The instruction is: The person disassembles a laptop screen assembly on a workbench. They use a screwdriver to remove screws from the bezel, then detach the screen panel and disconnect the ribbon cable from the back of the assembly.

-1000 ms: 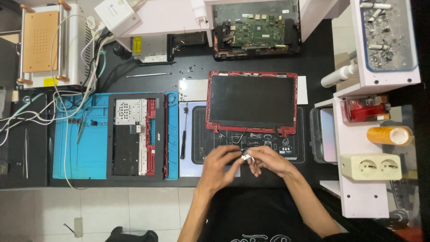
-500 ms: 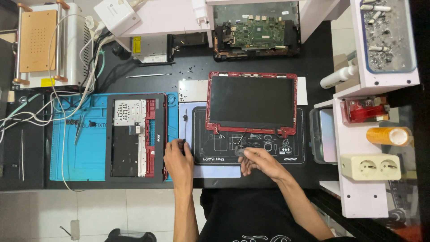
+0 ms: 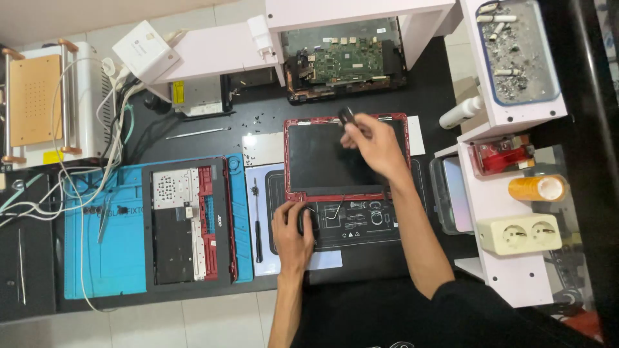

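Head view, tabletop: black tabletop (image 3: 445,96), seen from above, with the person at its near edge.
Left hand: left hand (image 3: 293,231) lies palm down near the near edge, fingers loosely curled over a small dark object (image 3: 303,220) on the black printed mat (image 3: 361,225); whether it grips the object cannot be told.
Right hand: right hand (image 3: 377,145) reaches over the red-framed screen panel (image 3: 322,158), fingers narrowed to a pinch on a small black part (image 3: 347,116) at the panel's far edge.
Screen panel: lies flat at the middle of the tabletop, its near edge overlapping the mat.
Screwdriver: black screwdriver (image 3: 258,222) lies on a pale sheet just left of the mat.
Left side: blue work mat (image 3: 84,258) carries an opened laptop base (image 3: 187,225) with red trim.
Far edge: green circuit board (image 3: 348,61) sits in a dark shell under a white shelf (image 3: 361,11).
Right edge: white shelf unit (image 3: 516,270) holds a cream double socket (image 3: 522,233) and an orange bottle (image 3: 535,188).
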